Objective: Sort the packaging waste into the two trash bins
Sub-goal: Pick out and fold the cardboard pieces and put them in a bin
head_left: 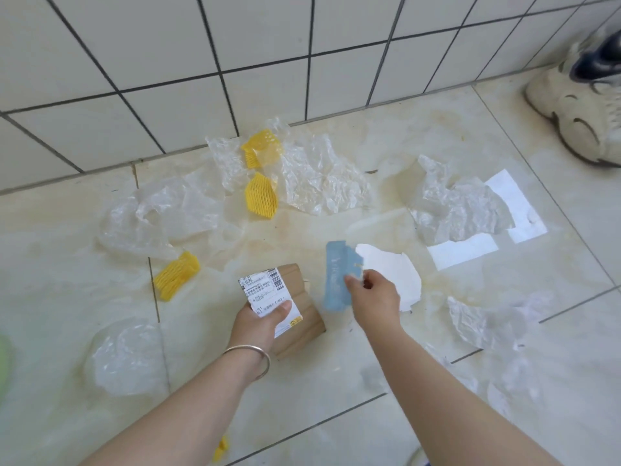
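Packaging waste lies scattered over a pale tiled floor. My left hand [260, 322] grips a small brown cardboard box [304, 309] with a white shipping label, held just above the floor. My right hand [374, 297] pinches a flat light-blue carton piece [336, 280] by its right edge. A white sheet of paper [393, 269] lies under and behind that hand. Yellow foam fruit nets lie at the left [176, 275] and near the wall [262, 196], [262, 146]. Crumpled clear plastic sheets lie around them [319, 176], [161, 216], [460, 206], [127, 354].
A white tiled wall [235, 55] rises behind the litter. Another person's beige sneaker [581, 109] stands at the top right. More white paper [517, 203] and crumpled plastic [487, 321] lie at the right. A green edge [4, 364] shows at the far left. No bin is fully in view.
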Demonstrator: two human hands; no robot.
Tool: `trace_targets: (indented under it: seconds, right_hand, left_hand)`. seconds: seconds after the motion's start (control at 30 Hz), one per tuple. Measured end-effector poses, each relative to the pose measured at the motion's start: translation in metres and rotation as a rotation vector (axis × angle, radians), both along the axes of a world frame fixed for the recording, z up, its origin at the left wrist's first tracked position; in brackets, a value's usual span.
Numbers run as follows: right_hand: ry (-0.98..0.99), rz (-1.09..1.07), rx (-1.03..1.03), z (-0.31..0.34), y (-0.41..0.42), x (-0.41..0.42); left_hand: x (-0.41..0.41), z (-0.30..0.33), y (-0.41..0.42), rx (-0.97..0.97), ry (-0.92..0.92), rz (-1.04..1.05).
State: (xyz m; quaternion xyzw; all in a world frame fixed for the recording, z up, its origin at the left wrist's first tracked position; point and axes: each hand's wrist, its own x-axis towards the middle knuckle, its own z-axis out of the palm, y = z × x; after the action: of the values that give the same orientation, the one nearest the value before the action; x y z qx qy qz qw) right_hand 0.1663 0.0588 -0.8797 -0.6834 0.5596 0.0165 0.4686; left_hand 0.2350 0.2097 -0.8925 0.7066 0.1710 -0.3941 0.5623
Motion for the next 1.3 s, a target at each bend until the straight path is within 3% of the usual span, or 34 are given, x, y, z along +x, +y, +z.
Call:
trace_targets:
  seconds: [0.13,0.23,0.4,0.6,0.87,1.0,1.3]
  right_hand:
    - [0.132,-0.091,-0.101,-0.011,-0.053,-0.021]
    - [0.270,-0.032,-0.138,-0.023,-0.072,-0.029]
    - [0.321,0.023,-0.180,-0.037,-0.072,-0.027]
    - [0.140,-0.089,-0.041,-0.044,-0.072,-0.028]
    - [-0.173,-0.230,0.484,-0.029,-0.049,0.000]
    - [-0.235,-0.083,0.663,0.007,-0.019,0.026]
    - [-0.333,0.345,0.558,0.136,0.118,0.093]
  left_hand:
    - [-0.007,-0.002,-0.044,-0.112,0.130,-0.024]
    - [-0.011,-0.005,-0.072,-0.154,0.192,-0.077]
    - [-0.011,-0.015,-0.105,-0.128,0.192,-0.092]
    - [-0.004,-0.021,-0.122,-0.034,0.047,-0.099]
    - [0.021,0.002,-0.085,-0.143,0.185,0.021]
    - [0.038,0.039,-0.041,-0.142,0.145,0.061]
    - [0.058,0.155,0.111,-0.164,-0.252,0.194]
